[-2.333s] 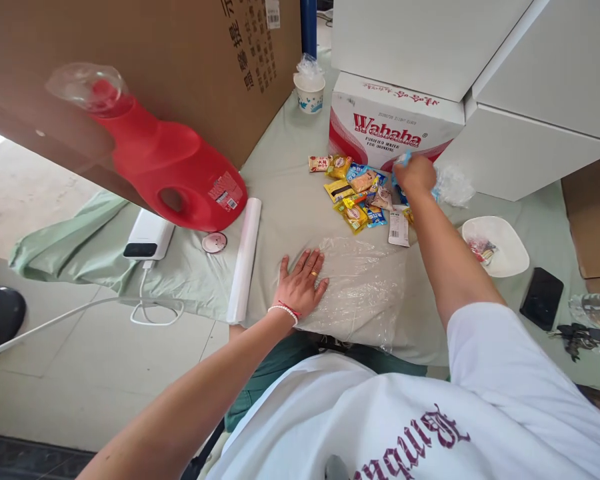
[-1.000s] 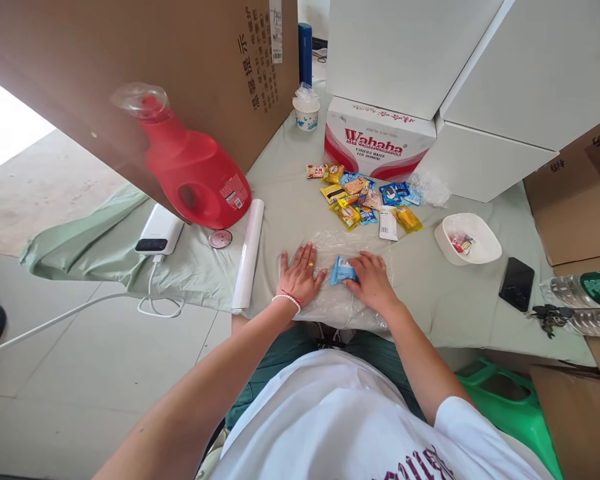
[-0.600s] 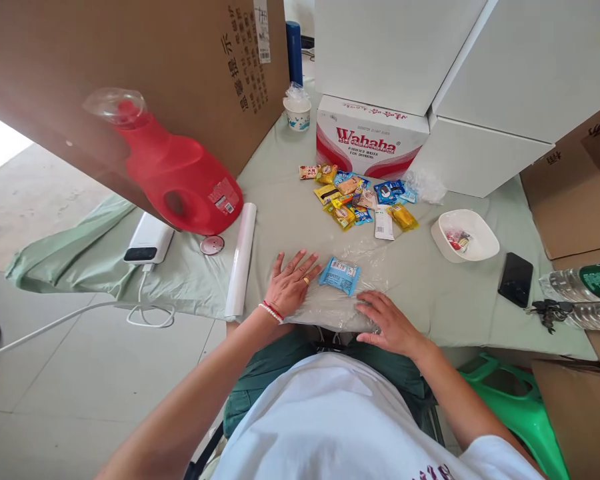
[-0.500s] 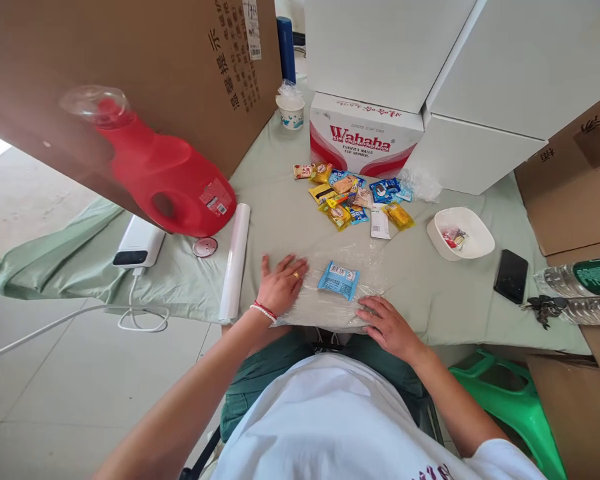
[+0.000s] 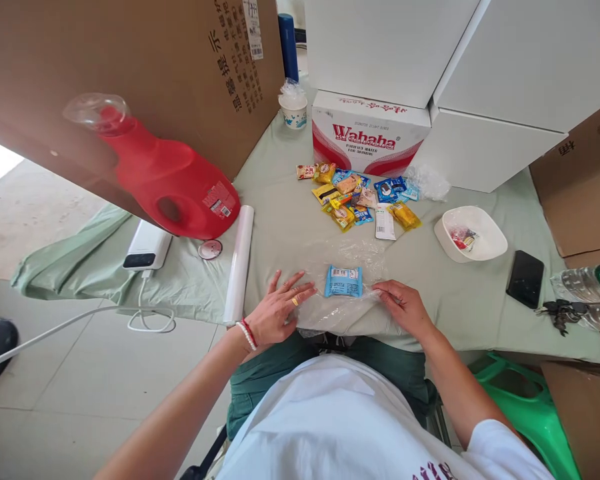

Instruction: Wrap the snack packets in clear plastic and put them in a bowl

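A sheet of clear plastic wrap [image 5: 337, 319] lies wrinkled on the cloth at the table's front edge. On top of it rests a small light-blue snack packet [image 5: 343, 281], printed side up. My left hand [image 5: 280, 308] lies on the sheet's left side, fingers spread, a ring on one finger and nothing gripped. At the sheet's right edge, my right hand [image 5: 403, 308] pinches the plastic between thumb and fingers. A white roll [image 5: 239, 263], seemingly of wrap, stretches along the table left of my left hand.
Several snack packets [image 5: 343, 212] are heaped before a Wahaba-style water carton [image 5: 367, 137]. A white bowl [image 5: 495, 243] with small wrappers and a black phone [image 5: 525, 279] sit right. Leftward are a red jug [image 5: 180, 167], a power bank [image 5: 147, 245] with cable, and a round lid [image 5: 210, 250].
My right hand has closed from lying loosely open to pinching the wrap's right edge. The blue packet has turned to lie straighter. My left hand remains spread on the left side.
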`<state>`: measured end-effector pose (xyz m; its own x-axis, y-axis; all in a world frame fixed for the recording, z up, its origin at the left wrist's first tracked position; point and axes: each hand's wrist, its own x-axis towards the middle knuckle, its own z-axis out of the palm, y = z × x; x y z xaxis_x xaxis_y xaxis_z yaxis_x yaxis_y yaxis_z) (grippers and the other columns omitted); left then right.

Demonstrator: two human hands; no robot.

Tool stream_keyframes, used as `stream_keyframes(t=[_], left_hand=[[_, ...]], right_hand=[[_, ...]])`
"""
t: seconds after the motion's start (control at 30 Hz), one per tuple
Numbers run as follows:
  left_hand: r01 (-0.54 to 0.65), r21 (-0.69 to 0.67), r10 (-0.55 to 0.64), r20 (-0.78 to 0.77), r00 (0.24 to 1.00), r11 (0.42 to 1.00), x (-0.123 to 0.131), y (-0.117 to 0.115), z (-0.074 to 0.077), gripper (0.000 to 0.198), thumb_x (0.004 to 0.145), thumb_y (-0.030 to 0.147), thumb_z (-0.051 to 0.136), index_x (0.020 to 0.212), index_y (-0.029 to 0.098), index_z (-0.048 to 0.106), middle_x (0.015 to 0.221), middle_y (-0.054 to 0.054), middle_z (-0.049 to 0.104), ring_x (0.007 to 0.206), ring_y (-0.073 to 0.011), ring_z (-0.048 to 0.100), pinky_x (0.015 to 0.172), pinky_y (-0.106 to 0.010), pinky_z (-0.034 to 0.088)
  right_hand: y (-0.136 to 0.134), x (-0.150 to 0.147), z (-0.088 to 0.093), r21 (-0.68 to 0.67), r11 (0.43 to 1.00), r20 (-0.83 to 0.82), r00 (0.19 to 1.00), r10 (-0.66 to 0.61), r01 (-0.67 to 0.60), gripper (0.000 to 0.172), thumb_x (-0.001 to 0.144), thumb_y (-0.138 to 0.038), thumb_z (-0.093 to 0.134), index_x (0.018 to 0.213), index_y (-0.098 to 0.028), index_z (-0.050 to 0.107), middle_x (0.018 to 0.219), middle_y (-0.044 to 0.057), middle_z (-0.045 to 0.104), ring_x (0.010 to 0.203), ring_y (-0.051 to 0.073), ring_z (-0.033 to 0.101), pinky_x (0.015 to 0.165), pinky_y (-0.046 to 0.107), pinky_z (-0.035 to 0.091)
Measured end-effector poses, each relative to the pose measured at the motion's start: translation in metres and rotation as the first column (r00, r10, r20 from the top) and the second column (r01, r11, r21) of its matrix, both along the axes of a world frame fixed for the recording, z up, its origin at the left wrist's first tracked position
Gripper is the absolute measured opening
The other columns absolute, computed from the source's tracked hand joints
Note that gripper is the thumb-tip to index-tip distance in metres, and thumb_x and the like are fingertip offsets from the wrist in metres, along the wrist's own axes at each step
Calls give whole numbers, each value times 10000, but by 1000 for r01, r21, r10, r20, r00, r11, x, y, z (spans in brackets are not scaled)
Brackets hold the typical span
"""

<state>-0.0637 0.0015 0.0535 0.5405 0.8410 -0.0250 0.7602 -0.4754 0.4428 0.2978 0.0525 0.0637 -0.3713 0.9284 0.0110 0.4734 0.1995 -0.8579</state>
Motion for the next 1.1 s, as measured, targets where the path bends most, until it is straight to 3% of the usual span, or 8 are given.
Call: stream_keyframes(t=[0.27,0.33,0.53,0.63,0.77,0.9,1.0,1.1], left_hand=[[-32,26,30,71,997,999,18,2,-17,565,914,536,664,1436,321,639,1553,-103,581,1565,-371,355,1290,-691,-28],[-107,33,101,146,984,994,19,7,-19,337,1009,470,536,1198,316,768,1419,-64,695,1526,-311,434,1313,-646,58],[-499,-79,493,346,799,863,17,31,-27,415,1042,410,387,847,253,718,970,-69,798,1237,-242,679,1189,-498,445],[-614,-65,593,355,723,787,20,40,-32,298,976,400,492,794,258,681,913,-73,772,1223,-270,662,1114,-487,507],[-696,4,660,312,683,718,31,42,-37,225,938,330,545,765,246,662,938,-93,734,1225,-291,634,1104,-499,506],[-720,63,683,270,679,691,38,38,-39,226,957,307,542,790,223,669,987,-116,698,1235,-300,609,1085,-484,504],[-716,75,681,255,686,694,40,36,-38,165,940,324,589,848,211,668,1066,-130,678,1205,-311,606,1071,-491,502],[-751,100,717,238,655,653,42,36,-36,241,902,351,660,1080,188,659,1230,-160,643,1233,-331,593,1090,-510,489]], right_hand=[[0,-11,-10,-437,883,-185,944,-275,171,377,850,-574,715,1032,-250,782,801,22,746,731,205,702,748,382,627],[2,-12,-7,-443,879,-186,941,-284,178,386,833,-576,727,1015,-240,779,782,19,736,713,196,689,731,364,615],[13,-3,0,-393,901,-78,969,-234,186,450,846,-644,676,929,-208,754,667,3,662,607,171,598,626,311,537],[28,3,9,-126,975,243,959,-147,181,433,945,-581,564,1003,-208,775,813,60,708,706,203,632,695,339,539],[62,-10,29,268,963,576,803,-153,-9,386,979,-384,562,1274,-204,735,1213,162,683,1113,330,619,905,467,551],[105,-58,34,309,866,650,752,109,-393,603,865,-152,655,1465,-199,621,1557,146,505,1482,374,348,1196,579,363],[136,-94,23,202,822,665,691,284,-532,471,855,-175,691,1323,-212,724,1493,117,579,1523,374,302,1252,600,232],[160,-113,15,94,816,628,670,395,-570,246,948,-231,603,1087,-182,800,1180,115,728,1334,322,525,1178,487,347]])
